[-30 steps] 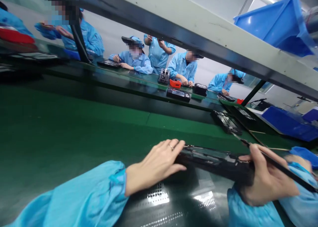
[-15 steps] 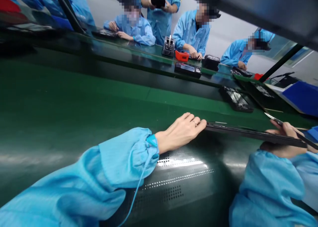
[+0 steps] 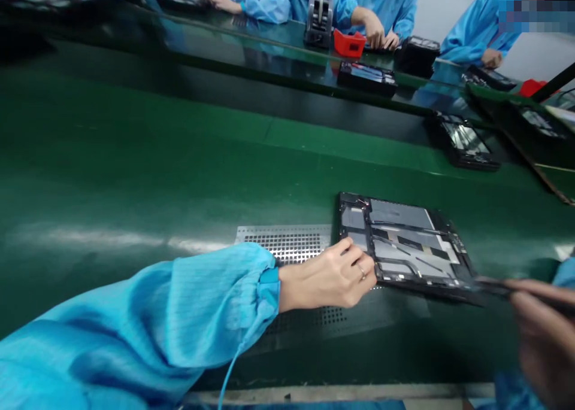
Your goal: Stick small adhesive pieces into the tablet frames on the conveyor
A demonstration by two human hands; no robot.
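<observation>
An opened tablet (image 3: 406, 242) lies on the green worktop, with its grey battery cells, black cables and frame showing. My left hand (image 3: 335, 275), a ring on one finger, is closed on the tablet's near left edge, fingers pinching the rim. At the lower right my right hand (image 3: 545, 332) is smeared by motion. It grips dark tweezers (image 3: 498, 287), whose blurred tips are at the tablet's near right corner; whether they touch it I cannot tell. A perforated clear sheet (image 3: 287, 242) lies beneath my left forearm and reaches towards the tablet.
Beyond the green worktop (image 3: 179, 152), a raised shelf carries a stack of devices (image 3: 366, 78) and a red holder (image 3: 349, 43). Another opened device (image 3: 467, 140) sits at the back right, near a dark board (image 3: 539, 140). Co-workers in blue sleeves (image 3: 265, 0) work across the bench.
The tablet, seen edge-on in both hands before, now lies flat on the worktop. My right hand has let go of its right end and moved nearer to me. The view has tilted down.
</observation>
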